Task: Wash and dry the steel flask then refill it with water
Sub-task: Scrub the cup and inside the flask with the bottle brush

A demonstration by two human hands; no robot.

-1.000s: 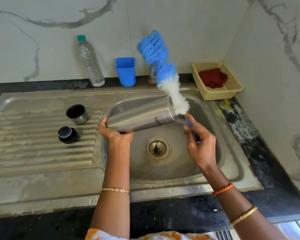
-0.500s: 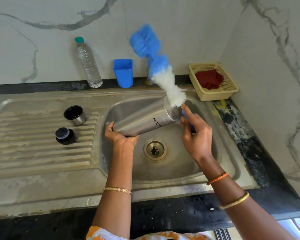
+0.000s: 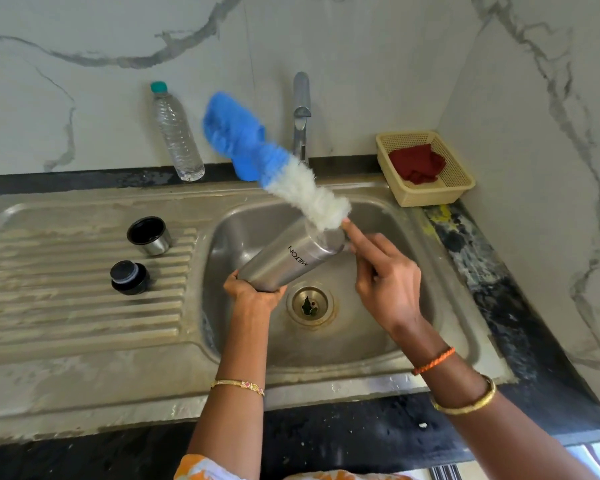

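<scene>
White marble-veined walls (image 3: 326,46) close off a corner, and below them a black desk (image 3: 499,278) carries a steel sink (image 3: 378,341) with a ribbed drainboard (image 3: 66,306) at the left of the frame. From my remote seat I see the steel flask (image 3: 291,259) held tilted over the basin at centre frame, above the drain (image 3: 309,304), its mouth pointing up and to the right. My left hand (image 3: 253,294) is cupped shut around the flask's base. My right hand (image 3: 383,275) is closed on the handle of the bottle brush (image 3: 278,168), forefinger stretched out along it toward the flask's neck; the handle itself is mostly hidden by the fingers. The brush's white and blue bristles angle up toward the upper left, blurred, outside the flask and across its mouth. On the drainboard stand the steel cup lid (image 3: 149,235) and the black stopper (image 3: 129,277), apart from each other. A clear plastic water bottle (image 3: 177,133), a tap (image 3: 301,112) and a yellow basket (image 3: 426,168) holding a red cloth (image 3: 417,163) line the back. My worry is the grip at the base: a wet steel body held only at one end could slip or swing into the basin if the brush pushes hard. A fast-moving brush could also fling water onto the wall or catch the tap.
</scene>
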